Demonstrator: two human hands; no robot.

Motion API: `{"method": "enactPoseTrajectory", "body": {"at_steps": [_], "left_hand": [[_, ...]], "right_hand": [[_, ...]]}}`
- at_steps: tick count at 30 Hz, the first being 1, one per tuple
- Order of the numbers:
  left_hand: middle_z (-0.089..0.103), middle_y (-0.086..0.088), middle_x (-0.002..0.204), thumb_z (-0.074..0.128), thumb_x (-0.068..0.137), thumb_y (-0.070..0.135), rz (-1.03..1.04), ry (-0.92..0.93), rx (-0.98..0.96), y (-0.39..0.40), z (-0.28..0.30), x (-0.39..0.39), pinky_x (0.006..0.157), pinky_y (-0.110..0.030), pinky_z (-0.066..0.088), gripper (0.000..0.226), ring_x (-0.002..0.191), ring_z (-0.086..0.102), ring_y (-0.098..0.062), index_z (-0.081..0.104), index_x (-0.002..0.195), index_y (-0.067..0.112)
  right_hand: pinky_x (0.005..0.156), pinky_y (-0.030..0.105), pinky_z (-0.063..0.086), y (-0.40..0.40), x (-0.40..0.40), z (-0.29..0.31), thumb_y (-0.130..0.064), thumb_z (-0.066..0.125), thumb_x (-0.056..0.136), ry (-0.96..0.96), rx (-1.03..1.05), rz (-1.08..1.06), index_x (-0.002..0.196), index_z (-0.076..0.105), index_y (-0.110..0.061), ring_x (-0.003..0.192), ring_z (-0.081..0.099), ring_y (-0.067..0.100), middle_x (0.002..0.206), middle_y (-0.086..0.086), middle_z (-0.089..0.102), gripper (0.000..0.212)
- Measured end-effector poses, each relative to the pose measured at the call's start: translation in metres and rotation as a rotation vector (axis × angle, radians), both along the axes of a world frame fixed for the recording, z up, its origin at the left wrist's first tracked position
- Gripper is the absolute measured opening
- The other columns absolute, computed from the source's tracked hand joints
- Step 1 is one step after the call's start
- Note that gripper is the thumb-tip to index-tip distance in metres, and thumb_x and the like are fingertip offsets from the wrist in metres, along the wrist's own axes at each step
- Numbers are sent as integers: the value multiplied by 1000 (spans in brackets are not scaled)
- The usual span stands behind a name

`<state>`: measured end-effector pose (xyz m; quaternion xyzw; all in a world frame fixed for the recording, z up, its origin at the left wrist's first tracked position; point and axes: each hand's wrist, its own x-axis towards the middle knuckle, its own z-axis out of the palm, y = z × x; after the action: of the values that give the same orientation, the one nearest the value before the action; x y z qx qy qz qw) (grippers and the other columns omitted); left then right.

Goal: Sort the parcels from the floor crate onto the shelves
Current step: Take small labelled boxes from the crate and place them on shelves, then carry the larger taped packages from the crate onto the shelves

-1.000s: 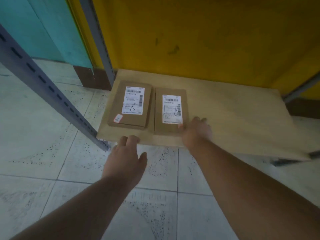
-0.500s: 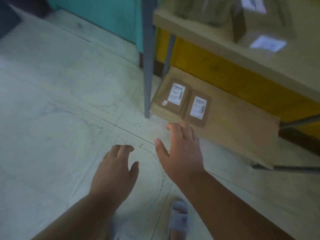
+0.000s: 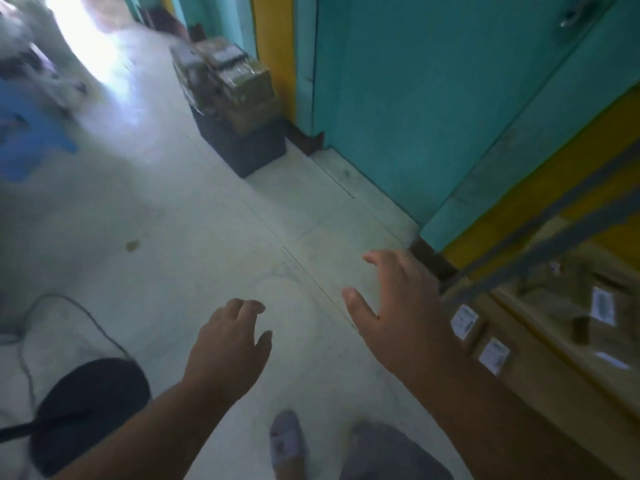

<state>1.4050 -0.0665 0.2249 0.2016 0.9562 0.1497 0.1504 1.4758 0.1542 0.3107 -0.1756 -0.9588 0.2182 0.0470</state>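
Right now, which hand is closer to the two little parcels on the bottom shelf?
Right. The right hand hovers just left of the two parcels; the left hand hangs farther left over the floor.

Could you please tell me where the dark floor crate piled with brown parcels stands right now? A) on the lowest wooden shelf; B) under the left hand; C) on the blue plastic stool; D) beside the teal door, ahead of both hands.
D: the dark floor crate, heaped with brown parcels, stands on the pale floor by the teal door, well beyond the empty left hand and right hand.
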Motion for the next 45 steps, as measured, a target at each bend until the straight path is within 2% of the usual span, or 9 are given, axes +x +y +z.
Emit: {"method": "enactPoseTrajectory", "body": {"at_steps": [4, 8, 12, 16, 21, 24, 29, 34, 45], "left_hand": [[57, -2, 129, 60, 92, 42, 50, 43, -20, -7, 20, -63, 95, -37, 50, 44, 115, 56, -24, 55, 130, 21], [56, -1, 129, 58, 92, 44, 103, 101, -32, 2, 25, -144, 95, -37, 49, 46, 114, 56, -25, 54, 133, 23], [54, -1, 133, 56, 94, 43, 255, 117, 1, 0, 44, -223, 98, -38, 45, 46, 120, 52, -23, 51, 136, 24], [61, -3, 126, 62, 91, 40, 347, 140, -11, -29, 59, -283, 92, -40, 49, 44, 111, 57, -26, 57, 130, 21], [64, -5, 115, 65, 87, 40, 443, 140, -47, -82, 47, -384, 83, -42, 53, 42, 100, 61, -30, 62, 122, 19], [61, -4, 119, 54, 88, 46, 401, 151, -44, -109, 47, -469, 88, -42, 51, 46, 107, 59, -30, 58, 126, 21], [54, -2, 132, 55, 94, 44, 308, 142, -46, -124, 67, -601, 97, -39, 46, 46, 119, 52, -26, 51, 135, 24], [51, -1, 138, 52, 95, 46, 202, 102, -39, -102, 64, -722, 102, -38, 44, 47, 125, 49, -24, 47, 138, 26], [49, 3, 142, 49, 97, 48, 109, 57, -85, -65, 50, -970, 106, -35, 41, 48, 128, 47, -21, 43, 141, 29]], "right_hand": [[88, 31, 42, -3, -71, 25, -50, 57, 91, 7, 37, 106, 132, 51, -23, 111, 52, 16, 129, 0, 54, 49], [87, 28, 36, 6, -164, 36, -50, 58, 91, 63, 55, 181, 131, 53, -23, 114, 52, 19, 130, 1, 54, 49], [99, 35, 40, 6, -272, 61, -50, 58, 92, 73, 61, 299, 133, 52, -23, 120, 49, 21, 134, 2, 51, 50], [99, 39, 41, -20, -369, 78, -48, 59, 92, 100, 62, 402, 130, 54, -23, 118, 50, 23, 130, 2, 52, 46], [97, 41, 46, -74, -496, 71, -51, 60, 91, 81, 71, 485, 127, 52, -27, 115, 48, 21, 130, 0, 51, 44], [97, 43, 48, -101, -566, 70, -52, 59, 92, 71, 60, 449, 127, 51, -28, 115, 47, 19, 129, -1, 51, 43], [97, 42, 48, -111, -659, 88, -51, 59, 91, 83, 70, 352, 131, 52, -24, 116, 49, 20, 130, 2, 54, 48], [87, 35, 51, -89, -752, 83, -50, 59, 90, 109, 88, 241, 126, 55, -20, 108, 52, 18, 121, 2, 58, 47], [90, 32, 48, -51, -1000, 66, -49, 60, 92, 50, 65, 204, 129, 50, -23, 113, 50, 17, 127, 3, 54, 47]]}}
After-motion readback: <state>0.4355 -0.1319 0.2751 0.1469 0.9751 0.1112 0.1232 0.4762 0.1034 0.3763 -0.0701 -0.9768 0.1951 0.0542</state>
